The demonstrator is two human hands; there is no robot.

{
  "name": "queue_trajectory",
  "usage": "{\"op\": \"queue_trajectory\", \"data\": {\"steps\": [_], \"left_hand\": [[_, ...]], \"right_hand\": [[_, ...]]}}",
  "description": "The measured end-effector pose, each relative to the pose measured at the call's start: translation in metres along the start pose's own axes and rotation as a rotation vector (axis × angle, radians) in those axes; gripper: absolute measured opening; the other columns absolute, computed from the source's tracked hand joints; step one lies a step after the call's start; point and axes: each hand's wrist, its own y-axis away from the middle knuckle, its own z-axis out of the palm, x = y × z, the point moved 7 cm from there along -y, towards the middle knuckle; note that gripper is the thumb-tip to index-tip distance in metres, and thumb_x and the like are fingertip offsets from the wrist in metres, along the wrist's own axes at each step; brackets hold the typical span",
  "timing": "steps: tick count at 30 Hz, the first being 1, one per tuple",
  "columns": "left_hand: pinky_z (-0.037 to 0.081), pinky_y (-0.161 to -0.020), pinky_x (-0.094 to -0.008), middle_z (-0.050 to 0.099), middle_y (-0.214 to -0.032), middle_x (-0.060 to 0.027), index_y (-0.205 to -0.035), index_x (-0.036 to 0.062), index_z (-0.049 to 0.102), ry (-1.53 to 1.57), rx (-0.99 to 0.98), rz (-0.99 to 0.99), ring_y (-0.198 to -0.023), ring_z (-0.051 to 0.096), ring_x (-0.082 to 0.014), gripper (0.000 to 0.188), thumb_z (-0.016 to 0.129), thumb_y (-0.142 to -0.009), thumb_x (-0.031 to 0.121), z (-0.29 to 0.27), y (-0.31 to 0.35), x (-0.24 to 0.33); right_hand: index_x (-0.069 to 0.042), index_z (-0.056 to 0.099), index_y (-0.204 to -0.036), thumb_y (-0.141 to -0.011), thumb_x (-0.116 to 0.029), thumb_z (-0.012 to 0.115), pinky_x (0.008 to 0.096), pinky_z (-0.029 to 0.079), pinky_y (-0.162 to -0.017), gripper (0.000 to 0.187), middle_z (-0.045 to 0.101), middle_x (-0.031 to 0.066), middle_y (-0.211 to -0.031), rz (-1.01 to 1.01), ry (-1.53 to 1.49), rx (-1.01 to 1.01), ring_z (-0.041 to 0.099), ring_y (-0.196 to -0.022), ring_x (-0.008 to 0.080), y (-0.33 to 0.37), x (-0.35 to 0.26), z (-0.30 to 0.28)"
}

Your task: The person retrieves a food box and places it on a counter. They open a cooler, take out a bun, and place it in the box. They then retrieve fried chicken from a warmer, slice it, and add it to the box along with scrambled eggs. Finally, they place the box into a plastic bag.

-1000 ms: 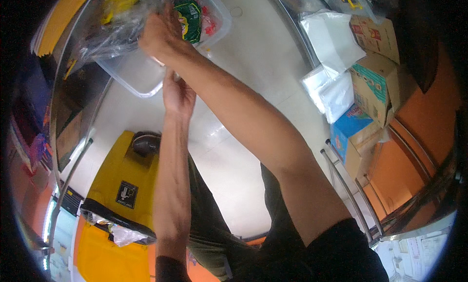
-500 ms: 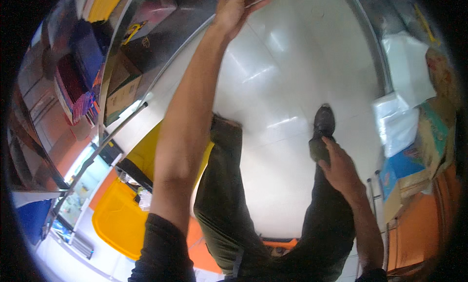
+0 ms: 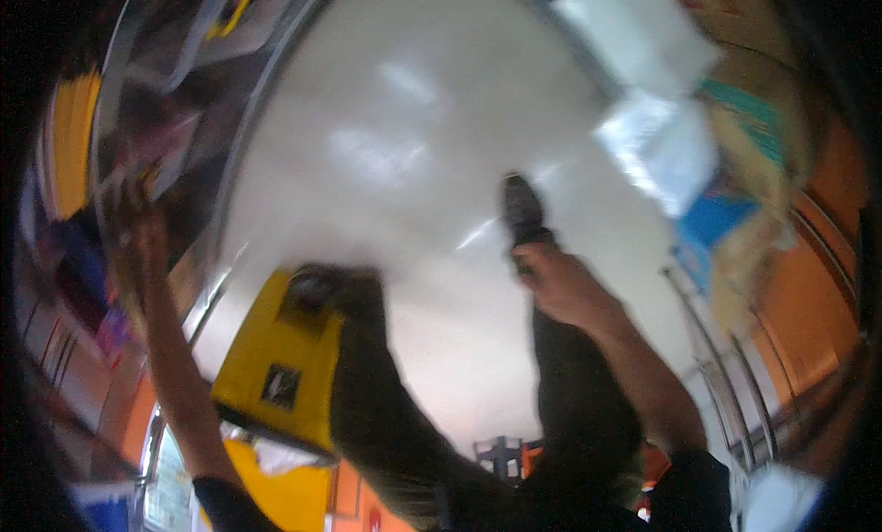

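Left hand point(image 3: 138, 221) reaches blurred shelf goods point(image 3: 175, 137), likely light, crinkly; finger state cannot be told. Right hand point(image 3: 560, 284) hangs empty.

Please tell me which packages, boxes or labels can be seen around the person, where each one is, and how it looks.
White wrapped packs: upper right by the floor edge, blocky, glossy white, blurred.
Blue box: right, just below the white packs, bright blue.
Tan carton: far right, brownish with a teal band.
Yellow basket: lower left beside the person's leg, with a small dark square label.
Left shelf goods: blurred, mixed colours; left hand reaches there.
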Motion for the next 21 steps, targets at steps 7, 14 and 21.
{"op": "queue_trajectory", "data": {"steps": [7, 14, 21], "left_hand": [[0.018, -0.127, -0.0583, 0.029, -0.164, -0.0351, -0.163, -0.0046, 0.019, 0.245, 0.494, 0.289, -0.154, 0.026, -0.0498, 0.084, 0.056, -0.106, 0.046, -0.067, 0.085, 0.135], [0.025, -0.127, -0.0519, 0.048, -0.157, -0.0213, -0.145, 0.0043, 0.058, 0.725, -0.675, 0.378, -0.152, 0.033, -0.0422, 0.063, 0.074, -0.094, 0.037, -0.117, 0.397, 0.256], [0.024, -0.127, -0.048, 0.014, -0.17, -0.0308, -0.163, 0.019, 0.038, 1.127, -1.026, -0.106, -0.158, 0.021, -0.0429, 0.067, 0.061, -0.105, 0.044, -0.3, 0.6, 0.258]], "right_hand": [[-0.002, 0.065, -0.12, -0.098, -0.026, 0.065, 0.0512, 0.053, -0.095, 0.033, 0.073, 0.0246, -0.105, -0.055, -0.117, 0.341, 0.07, -0.104, 0.0437, 0.042, 0.018, -0.02], [-0.003, 0.072, -0.111, -0.098, -0.026, 0.069, 0.0462, 0.052, -0.101, 0.027, 0.067, 0.0197, -0.132, 0.008, 0.004, 0.147, 0.066, -0.117, 0.0389, 0.165, 0.02, -0.008], [-0.006, 0.076, -0.113, -0.095, -0.025, 0.071, 0.044, 0.052, -0.102, 0.026, 0.074, 0.0162, -0.118, -0.069, -0.209, 0.138, 0.068, -0.115, 0.0319, 0.322, 0.052, -0.002]]}}
